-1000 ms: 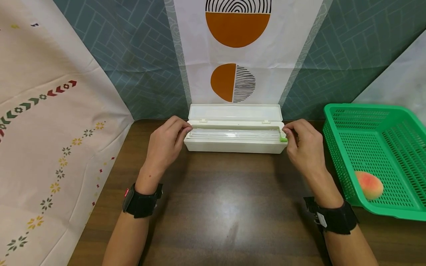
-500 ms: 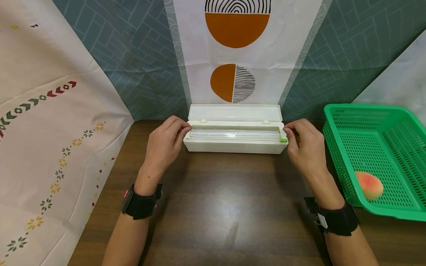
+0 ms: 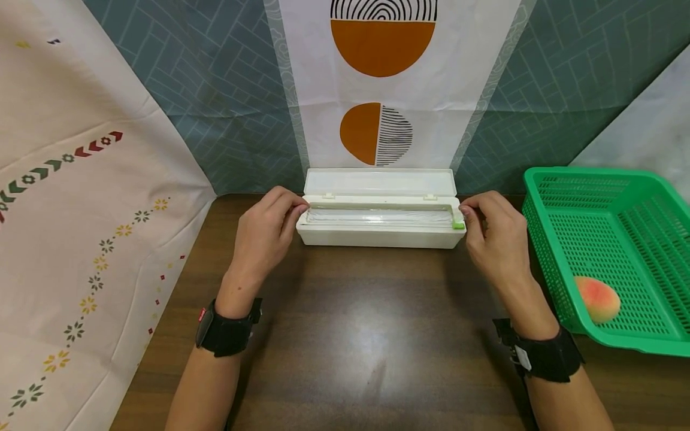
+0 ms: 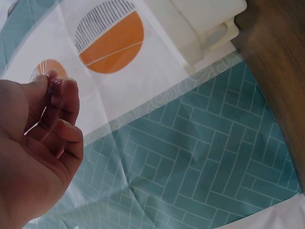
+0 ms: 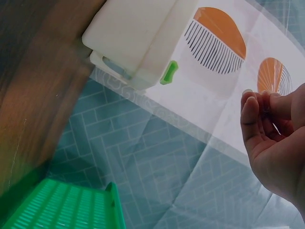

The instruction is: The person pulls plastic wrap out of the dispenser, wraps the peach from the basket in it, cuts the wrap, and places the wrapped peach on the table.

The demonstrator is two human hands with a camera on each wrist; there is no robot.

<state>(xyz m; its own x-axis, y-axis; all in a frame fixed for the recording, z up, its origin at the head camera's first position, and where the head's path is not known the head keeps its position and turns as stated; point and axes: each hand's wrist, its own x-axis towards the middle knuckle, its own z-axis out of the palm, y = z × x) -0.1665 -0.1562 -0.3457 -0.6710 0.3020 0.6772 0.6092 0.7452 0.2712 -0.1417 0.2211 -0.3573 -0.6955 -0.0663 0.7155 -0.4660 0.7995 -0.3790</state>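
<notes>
Dispenser box (image 3: pixel 380 237): on the table (image 3: pixel 345 353), at 12 o'clock in the head view, lid (image 3: pixel 381 182) raised along its 12 o'clock side.
Film (image 3: pixel 374 218): clear, across the box's top, between the hands.
Left hand (image 3: pixel 264 230): at the box's 9 o'clock end, thumb and fingertip pinched together on what looks like the film's edge.
Right hand (image 3: pixel 498 239): at the 3 o'clock end, pinching likewise.
Change: hardly any over the last second; both hands keep their places, so the film handling seems paused in a two-handed hold.
Left-wrist view: a shiny scrap between the fingertips, too small to tell from above; other fingers loosely curled.
Right-wrist view: the green tab (image 5: pixel 169 72) and a cut-out at the box's end, which the head view hides.
Basket (image 3: pixel 550 263): right of the box, towards 3 o'clock; its peach (image 3: pixel 598 299), at its 7 o'clock, shows only in the head view.
</notes>
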